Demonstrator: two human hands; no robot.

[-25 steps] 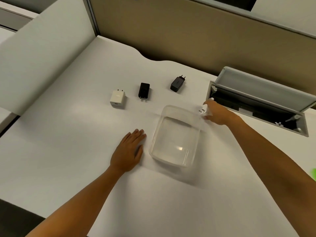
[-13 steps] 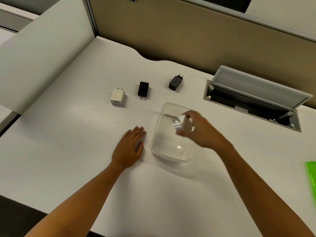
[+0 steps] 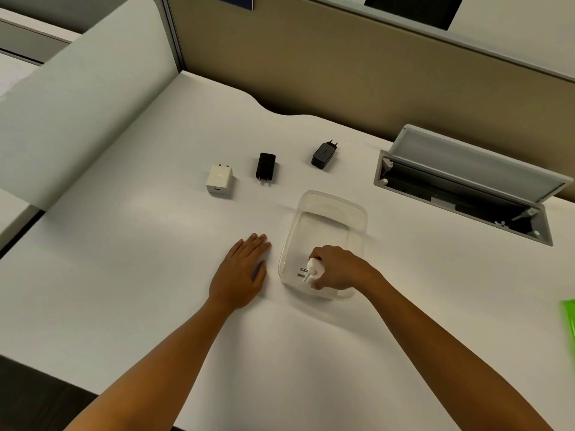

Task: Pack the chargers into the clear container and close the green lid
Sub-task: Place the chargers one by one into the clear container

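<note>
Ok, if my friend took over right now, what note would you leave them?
Right hand: inside the clear plastic container, gripping a white round-pin charger low at its near end.
Left hand: flat on the white desk, beside the container, empty.
Done: nothing released yet.
Left: let go of this charger, then pack the white square charger, the black slim charger and the black angled charger, all beyond the container. Then fit the green lid, at the right edge.

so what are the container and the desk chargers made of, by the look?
Clear container: likely glossy transparent plastic; the desk shows through, rim catches glare. White charger and two black chargers: likely moulded plastic, smooth and matte; the prongs look like metal.
</note>
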